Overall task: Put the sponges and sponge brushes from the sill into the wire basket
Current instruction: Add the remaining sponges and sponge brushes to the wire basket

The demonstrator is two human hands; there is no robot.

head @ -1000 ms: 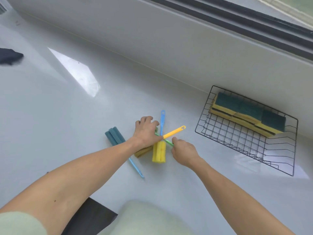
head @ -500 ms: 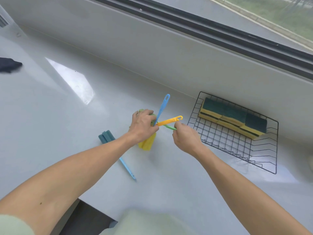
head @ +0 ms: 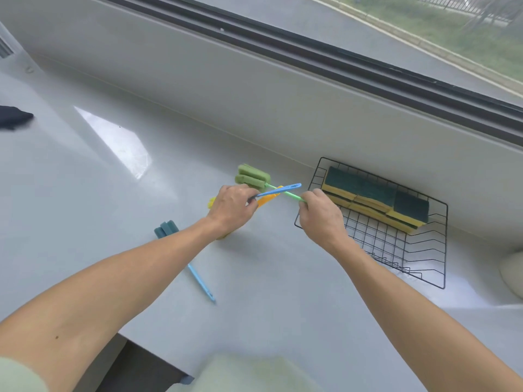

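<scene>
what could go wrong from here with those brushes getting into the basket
1. The left hand holds the blue handle and the yellow brush bunched together; one might slip from that grip.
2. The right hand pinches only the handle tip of the green brush, whose sponge head could swing or drop.
3. The teal brush on the sill, partly under the left forearm, could be knocked off the near edge.

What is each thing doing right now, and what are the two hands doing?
left hand: closed on blue and orange handles
right hand: pinching the green handle's end
green sponge brush: held up by its handle
blue handle: gripped, loop end free
orange brush: gripped, mostly hidden
teal sponge brush: lying on the sill
wire basket: on the sill, sponges inside
sponges: stacked in the basket
</scene>
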